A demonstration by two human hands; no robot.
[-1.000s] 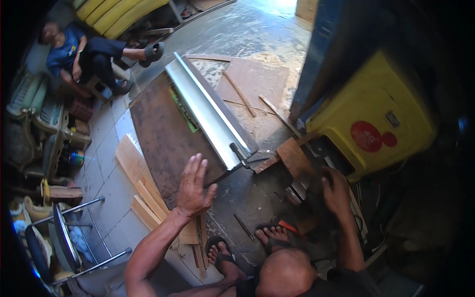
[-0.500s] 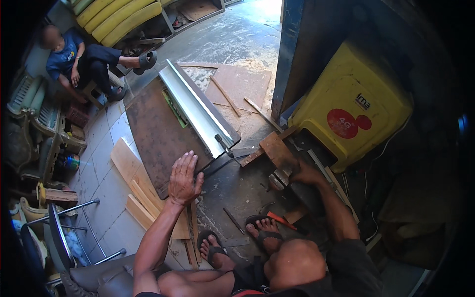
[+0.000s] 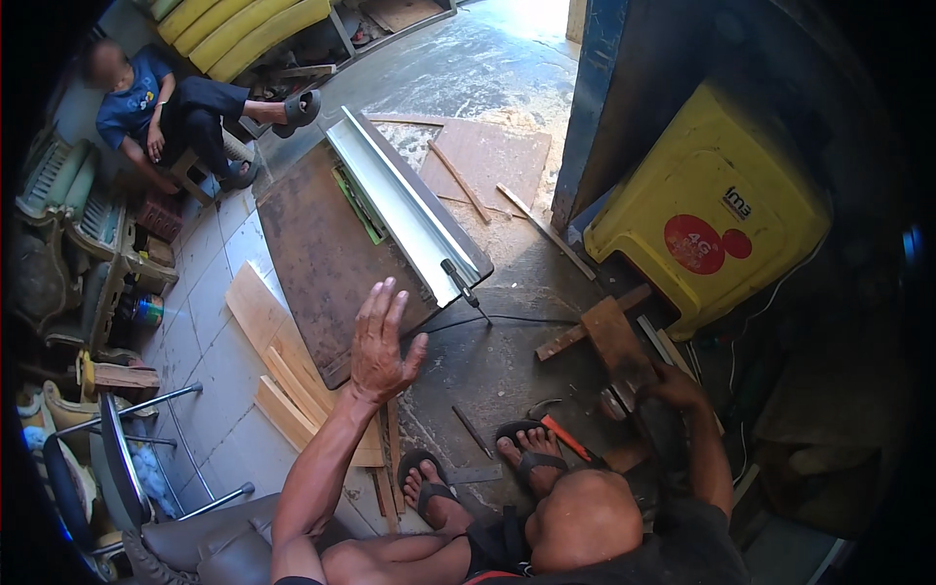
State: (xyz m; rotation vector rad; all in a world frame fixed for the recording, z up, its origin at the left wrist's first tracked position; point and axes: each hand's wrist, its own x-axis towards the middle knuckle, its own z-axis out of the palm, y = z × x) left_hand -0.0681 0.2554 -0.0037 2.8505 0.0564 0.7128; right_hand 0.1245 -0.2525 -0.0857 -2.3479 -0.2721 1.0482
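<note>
My left hand is held over the near corner of a brown board, its fingers stretched out and holding nothing. Whether it touches the board, I cannot tell. On the right, my right hand grips the side of what looks like a wooden hand plane, a brown block with a crossbar at its far end and a metal piece near my fingers. Part of my grip is in shadow. Along the board's right side lies a pale metal rail, with a black clamp at its near end.
Light wood planks lie left of the board. By my feet are a hammer with an orange handle and a dark rod. A yellow plastic stool lies tipped at right. A person sits at far left.
My right hand has drawn the hand plane to the right and nearer to me. My left hand stays by the board's corner, its thumb now further out. The whole view has shifted slightly.
</note>
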